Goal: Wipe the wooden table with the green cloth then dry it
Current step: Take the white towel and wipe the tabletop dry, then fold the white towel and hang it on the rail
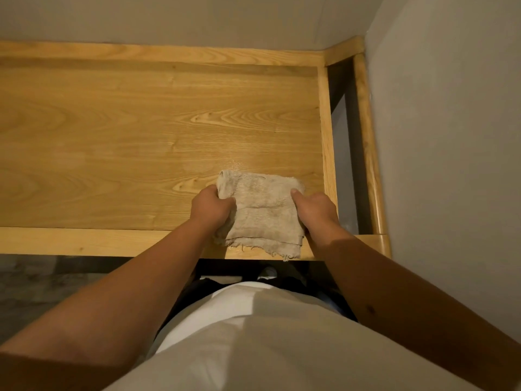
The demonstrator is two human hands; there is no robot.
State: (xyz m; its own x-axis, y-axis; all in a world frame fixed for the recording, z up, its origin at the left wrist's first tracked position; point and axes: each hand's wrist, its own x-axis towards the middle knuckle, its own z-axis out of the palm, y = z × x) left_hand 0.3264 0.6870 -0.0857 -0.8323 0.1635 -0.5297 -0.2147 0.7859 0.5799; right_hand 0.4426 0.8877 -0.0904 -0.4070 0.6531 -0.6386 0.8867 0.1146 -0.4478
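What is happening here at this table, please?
A person stands at a wooden table and holds a folded beige cloth with both hands. The left hand grips its left edge and the right hand grips its right edge. The cloth sits near the table's front right corner, partly over the front edge. No green cloth is in view, and nothing else lies on the tabletop.

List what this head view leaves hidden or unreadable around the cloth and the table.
- Table: its left end is cut off by the picture's edge.
- Beige cloth: its underside faces down; wet or dry is unreadable.
- Left hand and right hand: fingertips tucked behind the cloth.
- Floor under the table: hidden by tabletop and torso.
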